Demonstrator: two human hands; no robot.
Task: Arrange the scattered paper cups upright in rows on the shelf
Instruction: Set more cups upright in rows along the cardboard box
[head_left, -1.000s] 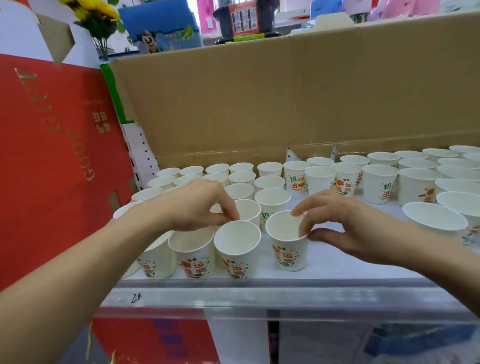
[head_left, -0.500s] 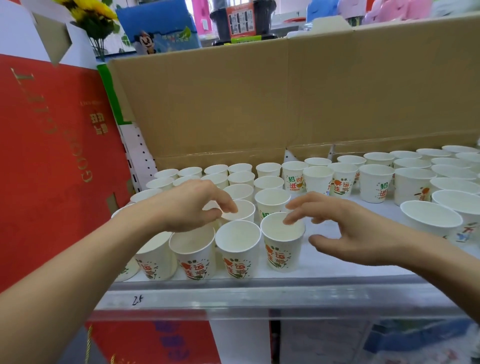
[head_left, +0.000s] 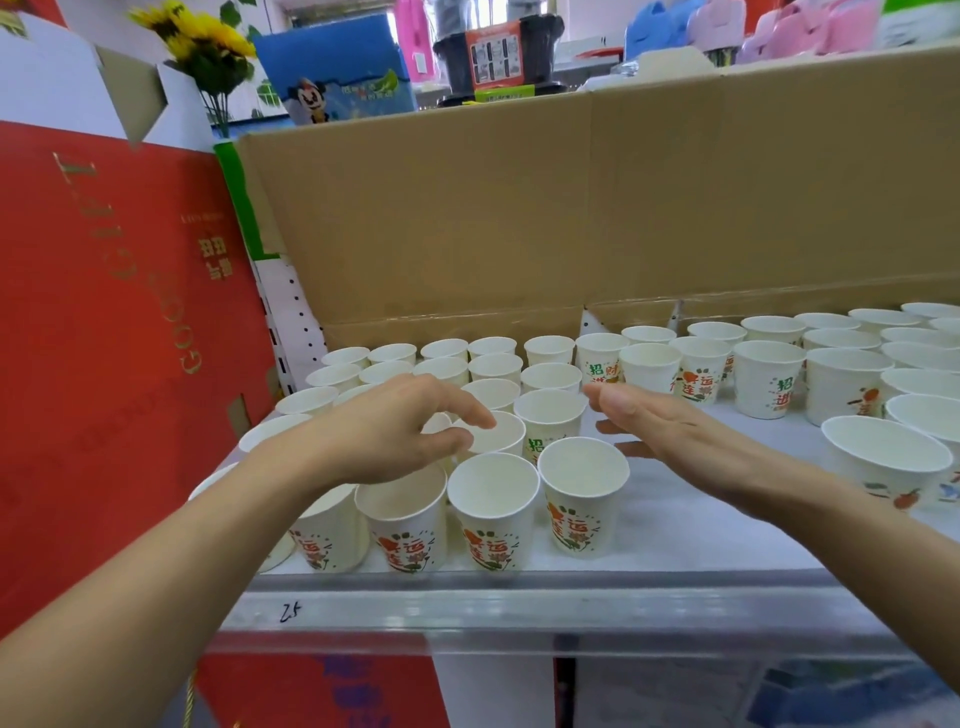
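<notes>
- The shelf (head_left: 701, 540) is carrying every cup in view, and a clear rail (head_left: 519, 608) is running along its near edge.
- A front row (head_left: 493, 519) of four upright cups is standing just behind the rail, packed side by side. The end cup (head_left: 583, 493) is closing it on the right, with bare shelf beside it.
- The left hand (head_left: 395, 428) is hovering over the second row. Its fingers are loosely curled and gripping nothing, and the forefinger is reaching across the rim of a second-row cup (head_left: 501, 436).
- The right hand (head_left: 675, 431) is hovering just behind the end cup, with the fingers straight, the palm facing left, and nothing in it.
- Judged step: the front row is being extended to the right, and both hands are between cups.
- Judged next move: the loose cups (head_left: 883, 457) are standing further right, well apart from the rows. One of them needs lifting by its wall and setting upright beside the end cup without nudging the neighbours.
- The back rows (head_left: 493, 364) are standing upright in front of a cardboard wall (head_left: 571, 208).
- Hidden: the left forearm is covering the left end of the front row and part of the rows behind it.
- Unclear: it cannot be told whether the left thumb is touching the second-row cup.
- Cut off: the frame edge is cropping the loose cups on the right, so their number cannot be told.
</notes>
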